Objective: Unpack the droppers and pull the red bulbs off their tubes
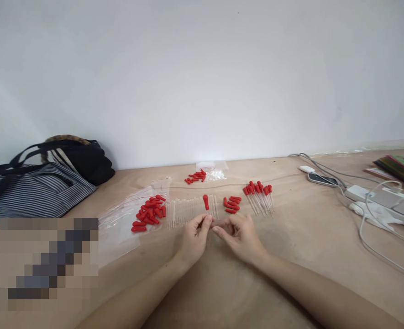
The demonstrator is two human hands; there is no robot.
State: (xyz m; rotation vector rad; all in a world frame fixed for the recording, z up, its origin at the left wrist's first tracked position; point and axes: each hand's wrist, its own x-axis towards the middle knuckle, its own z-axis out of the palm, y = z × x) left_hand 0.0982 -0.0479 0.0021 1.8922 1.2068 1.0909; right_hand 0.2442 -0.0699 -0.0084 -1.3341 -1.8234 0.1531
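My left hand [195,237] and my right hand [239,235] are both closed in a pinch, their fingertips meeting at the middle of the table. What they pinch is too small or hidden to make out. Just beyond my left fingertips is a single red rubber bulb [206,202], its narrow end toward me; whether it is joined to anything in my fingers I cannot tell. Behind my left hand lies a row of clear glass tubes [183,212]. Several loose red bulbs [232,204] lie beyond my right hand. Farther right are assembled droppers [259,196] with red bulbs on thin tubes.
A pile of red bulbs [150,212] lies by clear plastic bags [119,228] at left. More bulbs [195,176] lie near the wall. A striped bag [40,187] stands far left. A phone [322,179], power strip [390,201] and cables occupy the right. One left patch is pixelated.
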